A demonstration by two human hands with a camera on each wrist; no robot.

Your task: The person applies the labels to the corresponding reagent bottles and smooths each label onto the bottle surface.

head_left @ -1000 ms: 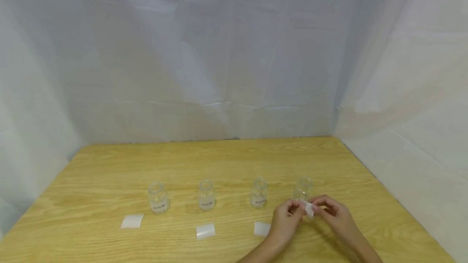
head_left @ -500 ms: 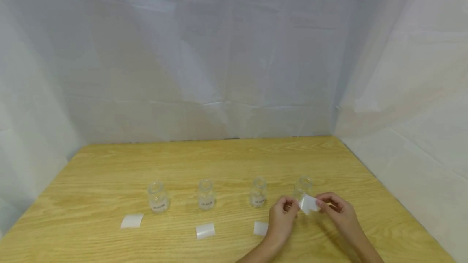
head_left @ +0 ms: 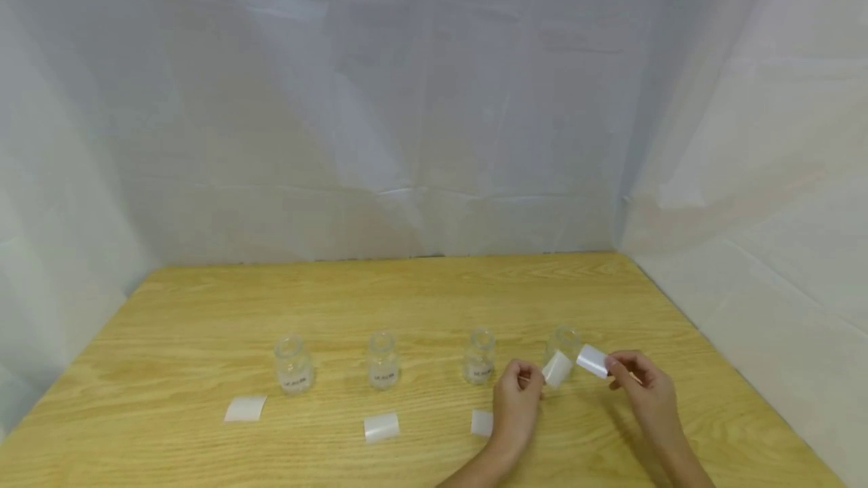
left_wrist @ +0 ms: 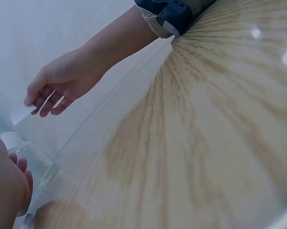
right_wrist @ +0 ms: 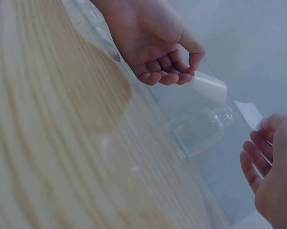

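Between thumb and fingers, my left hand pinches a small glossy white slip of paper, curved in the right wrist view. My right hand pinches a second white slip by its edge, apart from the first. They look like a sticker label and its backing; I cannot tell which is which. Just behind the slips stands a clear glass jar, partly hidden by them in the head view. In the left wrist view the right hand shows fully, the left hand only in part.
Three more glass jars, a left one, a middle one and a right one, stand in a row with printed labels. White slips lie in front of them on the wooden table. White sheeting encloses the sides and back.
The crumpled-looking white piece between my hands has opened out and come apart into two slips. My right hand has moved rightward with one; my left hand has shifted slightly left with the other.
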